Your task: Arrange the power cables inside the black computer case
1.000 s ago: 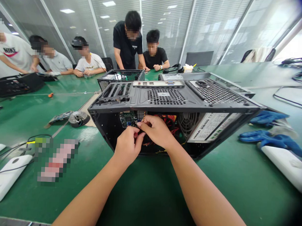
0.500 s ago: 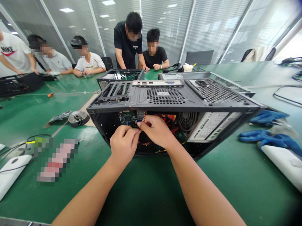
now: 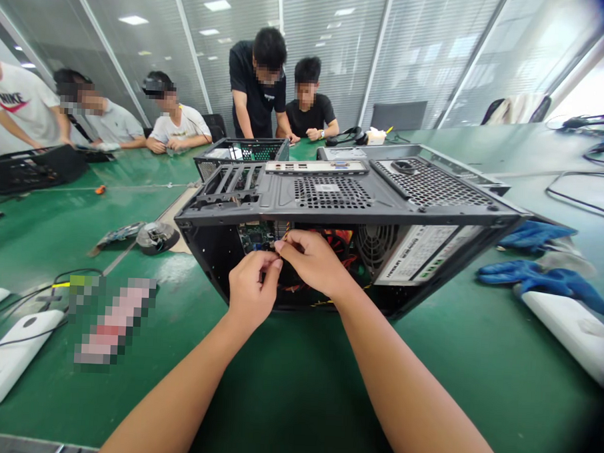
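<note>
Green felt covers the desk, and on it a black case lies on its side just ahead of the person, its open face turned toward them. Both forearms reach into that opening. The right hand is pinched narrow, thumb and forefinger closed on a thin orange wire that runs up from the fingertips toward the case's upper edge. The left hand is curled tight, its fingertips touching those of the right hand at the same spot; whether it grips anything of its own is hidden.

Inside the case, a green board shows just left of the hands, a red fan just right of them, and a power unit with a round grille fills the right end.

Blue gloves lie on the desk to the right of the case, near a white slab. To the left sit a round cooler and, nearer the person, a white pad with dark cables. A second case stands behind the first. Several other people sit or stand at the far side of the desk.
</note>
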The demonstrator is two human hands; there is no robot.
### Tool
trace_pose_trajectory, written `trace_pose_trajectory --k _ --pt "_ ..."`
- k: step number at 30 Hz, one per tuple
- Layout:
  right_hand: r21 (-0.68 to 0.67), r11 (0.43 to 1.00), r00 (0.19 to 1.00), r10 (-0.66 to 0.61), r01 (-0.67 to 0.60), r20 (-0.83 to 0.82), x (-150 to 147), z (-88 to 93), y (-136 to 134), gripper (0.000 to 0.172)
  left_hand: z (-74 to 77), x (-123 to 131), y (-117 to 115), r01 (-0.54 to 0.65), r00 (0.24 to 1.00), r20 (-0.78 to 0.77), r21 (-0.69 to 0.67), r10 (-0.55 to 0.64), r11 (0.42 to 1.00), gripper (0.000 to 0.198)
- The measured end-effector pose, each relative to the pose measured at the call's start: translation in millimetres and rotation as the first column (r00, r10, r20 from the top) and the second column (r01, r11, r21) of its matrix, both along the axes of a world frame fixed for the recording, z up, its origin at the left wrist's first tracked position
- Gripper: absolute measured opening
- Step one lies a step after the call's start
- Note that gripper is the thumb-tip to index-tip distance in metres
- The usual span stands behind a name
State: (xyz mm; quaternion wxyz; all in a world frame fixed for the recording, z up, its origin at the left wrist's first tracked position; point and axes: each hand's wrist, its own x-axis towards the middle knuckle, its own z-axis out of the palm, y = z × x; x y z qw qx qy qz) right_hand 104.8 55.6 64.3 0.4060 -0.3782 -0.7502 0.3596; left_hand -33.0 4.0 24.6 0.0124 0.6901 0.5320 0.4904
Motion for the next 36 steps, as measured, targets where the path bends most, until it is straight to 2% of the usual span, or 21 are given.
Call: trace_pose_trajectory --k 5,8,11,14,16,18,20,22,24,26,30,33,36 --pt "0.03 0.999 1.0 -0.02 0.02 0.024 0.6 -2.5 1.8 0.032 -0.6 1.6 -0.3 -0.02 0.999 -0.038 0.093 0.024 0.995 0.009" --pt "0.038 0.999 0.999 -0.033 0.032 0.031 0.3 -3.2 1.3 0.031 -2.4 2.9 -0.2 -0.026 1.0 -0.014 0.084 0.027 0.996 0.008" --pt "0.043 0.998 0.999 -0.038 0.037 0.014 -0.4 -3.6 0.9 0.032 -2.1 4.7 0.2 0.037 0.991 0.131 -0.048 -0.03 0.998 0.013" --pt "0.013 1.0 0.999 0.005 -0.004 -0.05 -1.0 -3.8 1.3 0.031 1.1 6.0 1.2 0.202 0.923 0.367 -0.199 -0.118 0.959 0.016" --pt "-0.018 0.999 0.993 0.047 -0.049 -0.107 -0.8 -3.4 1.6 0.029 3.1 6.1 1.9 0.285 0.873 0.464 -0.238 -0.149 0.929 0.017" --pt "-0.026 0.998 0.99 0.05 -0.054 -0.131 -0.5 -2.7 1.7 0.029 3.8 5.8 2.2 0.311 0.858 0.487 -0.237 -0.165 0.92 0.017" --pt "-0.009 1.0 0.993 0.013 -0.014 -0.114 -0.2 -2.5 1.5 0.03 2.9 5.4 2.0 0.275 0.881 0.447 -0.221 -0.153 0.936 0.016" --pt "0.015 1.0 0.996 -0.025 0.026 -0.087 -0.4 -3.0 1.5 0.031 1.3 5.1 1.5 0.17 0.935 0.341 -0.184 -0.099 0.968 0.015" --pt "0.034 0.998 0.997 -0.041 0.044 -0.07 -1.1 -4.0 1.7 0.03 0.4 4.9 1.0 0.043 0.98 0.195 -0.098 -0.023 0.994 0.012" --pt "0.046 0.998 0.997 -0.047 0.05 -0.065 -1.9 -4.7 2.0 0.029 0.6 4.7 0.7 -0.035 0.998 0.061 0.015 0.034 0.999 0.009" --pt "0.057 0.997 0.997 -0.051 0.054 -0.054 -2.6 -4.2 1.5 0.028 2.8 3.4 0.7 -0.069 0.995 -0.066 0.132 0.078 0.989 0.009" --pt "0.071 0.996 0.998 -0.06 0.062 -0.035 -2.2 -2.8 0.4 0.029 4.0 2.5 0.5 -0.081 0.993 -0.078 0.142 0.093 0.987 0.01" --pt "0.083 0.995 0.998 -0.062 0.063 -0.021 -2.2 -1.9 -0.3 0.03 4.4 3.2 -0.4 -0.066 0.997 -0.038 0.097 0.07 0.993 0.012"
